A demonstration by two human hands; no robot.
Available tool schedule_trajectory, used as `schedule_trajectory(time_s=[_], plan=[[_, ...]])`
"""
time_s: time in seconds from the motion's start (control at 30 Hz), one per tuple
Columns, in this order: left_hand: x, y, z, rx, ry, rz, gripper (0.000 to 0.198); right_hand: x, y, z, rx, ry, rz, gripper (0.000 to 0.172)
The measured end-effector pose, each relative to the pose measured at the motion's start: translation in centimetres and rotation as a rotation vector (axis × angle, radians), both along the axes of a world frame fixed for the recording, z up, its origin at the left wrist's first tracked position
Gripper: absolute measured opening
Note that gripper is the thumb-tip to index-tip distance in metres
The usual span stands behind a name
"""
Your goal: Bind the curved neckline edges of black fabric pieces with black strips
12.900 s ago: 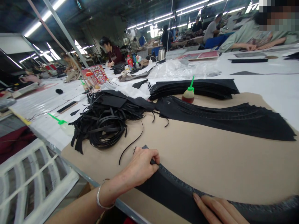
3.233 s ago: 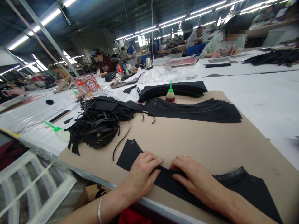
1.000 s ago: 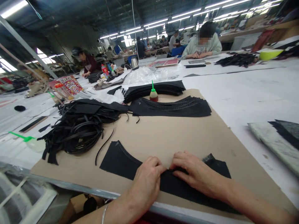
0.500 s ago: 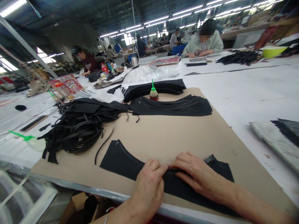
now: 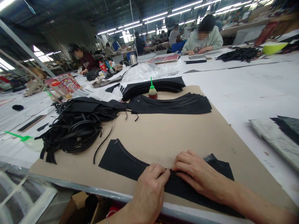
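Note:
A black curved leather-like piece (image 5: 123, 160) lies flat near the table's front edge, with a narrow strip along its concave upper edge. At the middle of that edge my left hand (image 5: 153, 186) pinches the material between thumb and curled fingers. Just to the right, my right hand (image 5: 196, 171) bends its fingers over the same edge, thumb below, closed on it. The fingertips of both hands almost meet, and they hide the bit of edge between them. Right of my right hand, a greyish, shiny end flap (image 5: 210, 158) sticks up from the piece.
Brown board (image 5: 149, 133) covers the work area. Beyond lie similar black pieces (image 5: 170, 104), a green-tipped squeeze bottle (image 5: 153, 92) and a stacked pile (image 5: 154, 85). Black strips (image 5: 81, 127) heap at left beside another bottle (image 5: 32, 143). A marbled slab (image 5: 273, 137) lies right. Co-workers sit across.
My left hand has shifted slightly right along the upper edge, and my fingers there are a little more curled. My right hand stays nearly in place. The view has moved slightly.

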State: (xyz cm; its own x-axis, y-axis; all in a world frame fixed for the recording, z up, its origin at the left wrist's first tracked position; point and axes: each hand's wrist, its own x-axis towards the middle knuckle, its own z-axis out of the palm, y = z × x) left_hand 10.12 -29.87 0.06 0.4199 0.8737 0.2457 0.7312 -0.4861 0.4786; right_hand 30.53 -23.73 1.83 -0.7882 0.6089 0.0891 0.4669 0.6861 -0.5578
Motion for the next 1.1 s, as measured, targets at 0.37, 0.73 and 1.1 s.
schedule_trajectory(time_s=[0.37,0.73,1.1], plan=[[-3.4,0.3,1.6,0.034,0.086,-0.155,0.028,-0.2,-0.6,0.5,0.015,-0.085,-0.050,0.006],[0.8,2.1,2.1,-0.230,-0.035,-0.006,0.035,0.0,-0.9,1.4,-0.155,-0.102,-0.132,0.008],[2.0,3.2,3.0,-0.322,0.009,0.032,0.037,-0.1,-0.2,1.8,-0.329,-0.097,-0.268,0.020]])
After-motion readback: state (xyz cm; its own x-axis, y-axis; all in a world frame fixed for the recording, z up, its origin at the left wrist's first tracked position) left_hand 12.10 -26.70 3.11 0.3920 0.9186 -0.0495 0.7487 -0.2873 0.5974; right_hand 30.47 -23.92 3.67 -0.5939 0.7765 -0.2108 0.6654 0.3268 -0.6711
